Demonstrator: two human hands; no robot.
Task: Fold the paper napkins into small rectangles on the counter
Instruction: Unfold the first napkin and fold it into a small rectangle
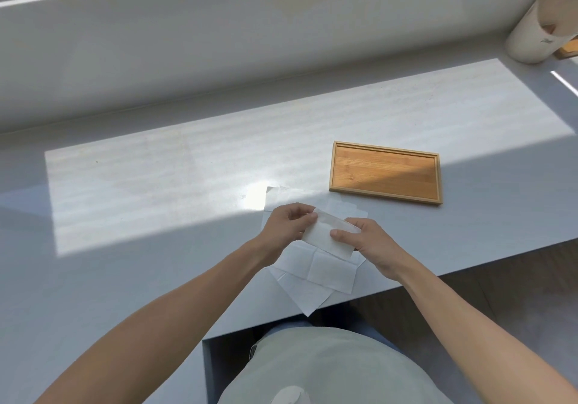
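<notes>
Both hands meet over the near edge of the pale grey worktop (156,185), each closed on one end of a folded napkin (325,235). The left hand (286,225) pinches the napkin's left end, with its fingers curled over the top fold and the thumb underneath. The right hand (366,241) grips the right end, its thumb lying flat across the upper face of the paper and the other fingers tucked behind it. The napkin is a small white rectangle, held a little above the surface and tilted so that its long side runs down towards the right.

Directly beneath the hands lies a loose spread of unfolded napkins (316,274), creased into squares and overlapping one another. One corner of the lowest sheet hangs past the worktop's front edge. More of the sheets show beyond the hands, partly in bright sunlight, and how many lie there cannot be told.

Just beyond and to the right of the hands sits a shallow wooden tray (384,174), rectangular with a raised rim, lying flat on the worktop and apart from the napkins. At the far right corner a white paper roll (528,33) stands against the wall, leaning slightly. A broad patch of sunlight crosses the worktop, and the person's light-coloured shirt (328,369) fills the bottom of the view.
</notes>
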